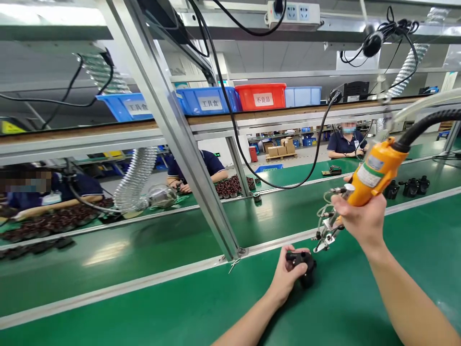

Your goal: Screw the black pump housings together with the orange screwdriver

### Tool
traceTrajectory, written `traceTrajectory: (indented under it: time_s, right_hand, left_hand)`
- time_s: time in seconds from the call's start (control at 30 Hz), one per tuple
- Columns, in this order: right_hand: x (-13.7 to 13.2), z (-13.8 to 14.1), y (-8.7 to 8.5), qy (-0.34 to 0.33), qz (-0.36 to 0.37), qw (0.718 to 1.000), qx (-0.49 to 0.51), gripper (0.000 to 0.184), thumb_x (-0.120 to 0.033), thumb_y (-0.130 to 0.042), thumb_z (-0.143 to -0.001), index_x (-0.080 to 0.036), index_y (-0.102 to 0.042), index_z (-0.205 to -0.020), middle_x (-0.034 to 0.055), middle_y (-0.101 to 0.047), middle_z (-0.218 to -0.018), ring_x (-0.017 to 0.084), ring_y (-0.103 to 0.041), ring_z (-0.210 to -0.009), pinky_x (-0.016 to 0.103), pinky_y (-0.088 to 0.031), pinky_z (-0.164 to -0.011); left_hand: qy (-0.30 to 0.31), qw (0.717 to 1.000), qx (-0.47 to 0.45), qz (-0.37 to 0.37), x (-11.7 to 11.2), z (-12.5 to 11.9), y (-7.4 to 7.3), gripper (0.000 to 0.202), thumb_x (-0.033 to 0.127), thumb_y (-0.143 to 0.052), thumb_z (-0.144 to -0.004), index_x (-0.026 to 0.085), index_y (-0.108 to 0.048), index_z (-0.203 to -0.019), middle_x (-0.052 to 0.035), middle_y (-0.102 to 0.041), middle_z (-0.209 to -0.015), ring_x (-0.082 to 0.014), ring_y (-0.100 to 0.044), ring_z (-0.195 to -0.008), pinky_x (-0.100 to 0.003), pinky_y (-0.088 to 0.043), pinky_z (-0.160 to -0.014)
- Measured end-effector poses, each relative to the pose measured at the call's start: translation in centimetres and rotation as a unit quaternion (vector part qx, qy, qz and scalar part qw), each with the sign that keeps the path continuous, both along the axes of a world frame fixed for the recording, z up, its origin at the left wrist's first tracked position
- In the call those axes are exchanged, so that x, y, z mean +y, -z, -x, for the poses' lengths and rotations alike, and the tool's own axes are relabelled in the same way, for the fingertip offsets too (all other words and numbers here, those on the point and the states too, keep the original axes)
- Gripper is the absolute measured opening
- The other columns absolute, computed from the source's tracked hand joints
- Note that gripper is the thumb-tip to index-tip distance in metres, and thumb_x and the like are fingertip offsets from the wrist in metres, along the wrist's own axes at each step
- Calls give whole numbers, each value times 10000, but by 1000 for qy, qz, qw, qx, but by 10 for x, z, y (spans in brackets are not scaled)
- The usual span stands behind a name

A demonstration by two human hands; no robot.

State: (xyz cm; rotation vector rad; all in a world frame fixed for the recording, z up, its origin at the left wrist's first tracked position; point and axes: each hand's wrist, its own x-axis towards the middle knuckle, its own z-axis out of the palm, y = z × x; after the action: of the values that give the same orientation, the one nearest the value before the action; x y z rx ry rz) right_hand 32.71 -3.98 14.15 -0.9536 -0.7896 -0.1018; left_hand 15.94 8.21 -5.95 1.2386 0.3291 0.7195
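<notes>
Near the middle of the green work surface, my left hand is closed around a black plastic part with a short stub on its upper left side. To the right, my right hand grips an orange power screwdriver, fingers wrapped round its body. The tool hangs tilted, and its metal tip, with thin clear tubes around it, points down and left. This tip is above and right of the black part; a small gap seems to lie between them.
A slanted metal post rises left of my hands. Overhead, a shelf holds blue bins and a red bin. A black cable loops down ahead. Several black parts stand at right. Co-workers sit across the conveyor.
</notes>
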Motion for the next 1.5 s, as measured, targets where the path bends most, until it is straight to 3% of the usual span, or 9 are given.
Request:
traceTrajectory:
  time_s: [0.1, 0.2, 0.3, 0.5, 0.87, 1.2, 1.5]
  right_hand:
    - [-8, -6, -4, 20, 4, 1000, -4, 480, -345, -895, -623, -192, -633, -995, -32, -595, -688, 131, -553, -550, 275, -532, -509]
    - [-7, -4, -3, -29, 14, 999, 2, 460, -338, -872, -658, -188, -636, -1022, -35, -593, -686, 118, -531, -539, 256, -510, -485]
    - [-2, 4, -1, -65, 9, 998, 20, 447, -322, -862, -651, -188, -630, -1008, -44, -581, -688, 107, -518, -529, 247, -508, -480]
    - [0, 9, 0, -92, 41, 995, 23, 447, -286, -859, -643, -184, -622, -1008, -63, -562, -636, 95, -506, -518, 231, -510, -500]
    - [-4, 13, -3, -98, 50, 994, 9, 449, -298, -866, -612, -189, -623, -974, -54, -578, -652, 95, -504, -510, 233, -499, -477]
    - [14, 21, 14, -53, 89, 994, -26, 371, -343, -823, -677, -207, -548, -885, -52, -526, -611, 107, -478, -518, 250, -493, -490]
    - [19, 28, 22, -61, 122, 991, -7, 453, -378, -856, -659, -205, -531, -922, -55, -549, -647, 122, -530, -556, 253, -498, -516]
  left_hand:
    - [31, 998, 37, -32, 2, 1, -1, 656, 424, -984, -667, 240, -533, -1107, -53, -734, -1102, -214, -687, -956, -310, -499, -851]
    - [27, 995, 58, -72, 3, 1, -1, 702, 429, -1011, -606, 200, -655, -1166, -48, -720, -1075, -217, -660, -978, -299, -481, -879]
    - [43, 995, 60, -65, 3, 0, -1, 708, 435, -1009, -607, 178, -703, -1191, -60, -729, -1089, -226, -649, -997, -307, -477, -911]
    - [50, 995, 73, -46, 1, 0, -4, 705, 397, -1012, -604, 163, -716, -1199, -51, -754, -1033, -201, -654, -906, -293, -483, -861]
    - [71, 993, 73, -60, 2, -1, -7, 671, 383, -1003, -627, 165, -701, -1185, -73, -777, -1077, -241, -685, -964, -322, -480, -892]
    - [69, 993, 88, 41, -2, -6, -13, 656, 301, -1053, -510, 170, -750, -1076, -57, -768, -1018, -218, -662, -925, -331, -479, -888]
    - [77, 994, 78, 28, 0, -4, -11, 654, 312, -1044, -533, 187, -747, -1103, -40, -767, -1003, -213, -662, -921, -328, -465, -888]
